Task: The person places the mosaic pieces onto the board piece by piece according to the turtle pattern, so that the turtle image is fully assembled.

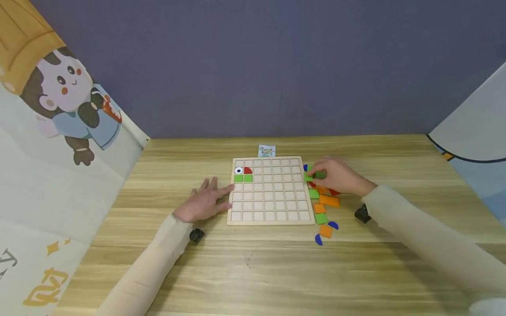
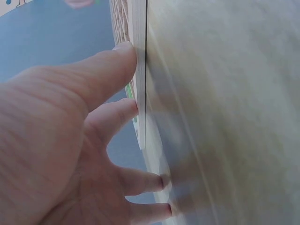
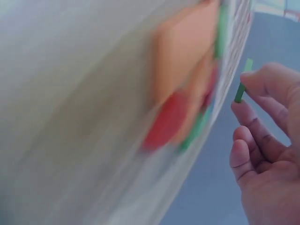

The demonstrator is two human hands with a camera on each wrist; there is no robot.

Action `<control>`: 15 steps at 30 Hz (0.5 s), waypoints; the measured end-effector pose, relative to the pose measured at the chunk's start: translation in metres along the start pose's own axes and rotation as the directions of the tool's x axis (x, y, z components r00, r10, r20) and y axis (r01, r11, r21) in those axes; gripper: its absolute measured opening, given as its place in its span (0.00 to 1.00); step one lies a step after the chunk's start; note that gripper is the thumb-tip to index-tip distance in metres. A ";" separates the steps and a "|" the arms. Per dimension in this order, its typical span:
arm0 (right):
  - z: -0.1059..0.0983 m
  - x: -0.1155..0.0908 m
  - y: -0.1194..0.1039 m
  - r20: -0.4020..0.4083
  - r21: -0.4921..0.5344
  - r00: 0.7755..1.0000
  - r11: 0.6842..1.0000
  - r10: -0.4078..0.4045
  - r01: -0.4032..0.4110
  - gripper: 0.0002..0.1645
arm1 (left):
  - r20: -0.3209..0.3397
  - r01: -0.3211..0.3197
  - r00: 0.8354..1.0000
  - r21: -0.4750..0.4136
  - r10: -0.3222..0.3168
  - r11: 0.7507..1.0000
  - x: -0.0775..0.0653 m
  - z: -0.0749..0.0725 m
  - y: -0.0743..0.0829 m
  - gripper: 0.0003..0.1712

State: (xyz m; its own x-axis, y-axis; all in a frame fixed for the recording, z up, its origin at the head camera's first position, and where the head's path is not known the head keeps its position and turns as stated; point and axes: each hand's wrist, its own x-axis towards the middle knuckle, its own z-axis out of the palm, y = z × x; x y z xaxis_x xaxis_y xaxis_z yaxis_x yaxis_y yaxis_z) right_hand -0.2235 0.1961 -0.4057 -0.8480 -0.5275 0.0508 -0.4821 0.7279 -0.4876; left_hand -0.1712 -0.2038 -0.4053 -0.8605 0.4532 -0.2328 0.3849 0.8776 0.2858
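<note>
A wooden grid board (image 1: 270,205) lies on the table. Its upper left cells hold a white eye tile (image 1: 239,170), a red quarter-round tile (image 1: 247,170) and two green square tiles (image 1: 243,178). My left hand (image 1: 203,202) rests with fingers spread at the board's left side, thumb and forefinger touching its edge. Between thumb and forefinger, my right hand (image 1: 337,175) pinches a thin green square tile (image 3: 243,83), raised above the loose pieces by the board's right edge. The right hand covers some of those pieces in the head view.
Orange tiles (image 1: 329,201), green tiles (image 1: 321,218), blue half-round tiles (image 1: 333,225) and red tiles (image 1: 334,192) lie scattered right of the board. Behind it sits a small picture card (image 1: 266,151). A dark upright panel (image 1: 276,70) stands along the table's far edge.
</note>
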 end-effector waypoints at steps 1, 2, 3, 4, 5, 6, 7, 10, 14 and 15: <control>0.002 0.004 -0.007 0.002 0.006 1.000 1.000 -0.026 0.026 0.13 | 0.000 0.002 1.000 0.000 -0.002 1.000 0.000 0.000 0.000 0.36; 0.004 0.010 -0.015 0.005 0.017 0.998 0.998 -0.056 0.056 0.13 | 0.000 0.001 1.000 0.002 -0.001 1.000 0.000 0.000 0.000 0.36; 0.006 0.015 -0.024 0.012 0.029 0.997 0.996 -0.080 0.080 0.12 | 0.000 0.002 1.000 0.002 -0.002 1.000 -0.001 -0.001 0.000 0.36; 0.010 0.021 -0.032 0.018 0.040 0.994 0.994 -0.107 0.107 0.12 | 0.000 0.003 1.000 0.001 -0.003 1.000 -0.001 -0.001 0.000 0.36; 0.013 0.027 -0.040 0.021 0.045 0.990 0.990 -0.138 0.137 0.12 | 0.001 0.006 1.000 -0.004 -0.006 1.000 -0.001 -0.001 0.000 0.36; 0.017 0.034 -0.048 0.031 0.050 0.986 0.986 -0.163 0.161 0.11 | 0.001 0.005 1.000 -0.005 -0.005 1.000 -0.002 -0.001 0.001 0.36; 0.021 0.040 -0.057 0.040 0.057 0.983 0.983 -0.178 0.176 0.11 | 0.000 0.003 1.000 -0.007 -0.003 1.000 -0.002 -0.002 0.001 0.36; 0.033 0.057 -0.079 0.067 0.070 0.971 0.972 -0.227 0.223 0.09 | -0.002 0.001 1.000 -0.006 -0.001 1.000 -0.002 -0.002 0.002 0.36; 0.050 0.076 -0.101 0.115 0.077 0.965 0.971 -0.236 0.228 0.10 | -0.005 0.001 1.000 0.007 -0.001 1.000 -0.001 -0.001 0.001 0.36; 0.054 0.080 -0.105 0.123 0.067 0.966 0.973 -0.229 0.222 0.10 | -0.007 0.001 1.000 0.009 -0.001 1.000 -0.001 -0.001 0.000 0.36</control>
State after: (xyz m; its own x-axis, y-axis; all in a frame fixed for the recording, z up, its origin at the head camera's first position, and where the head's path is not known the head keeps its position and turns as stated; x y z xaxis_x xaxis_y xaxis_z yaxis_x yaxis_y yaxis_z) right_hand -0.2285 0.0537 -0.3972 -0.6813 -0.7300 0.0533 -0.6424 0.5615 -0.5216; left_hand -0.1705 -0.2042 -0.4040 -0.8631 0.4514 -0.2266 0.3872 0.8794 0.2771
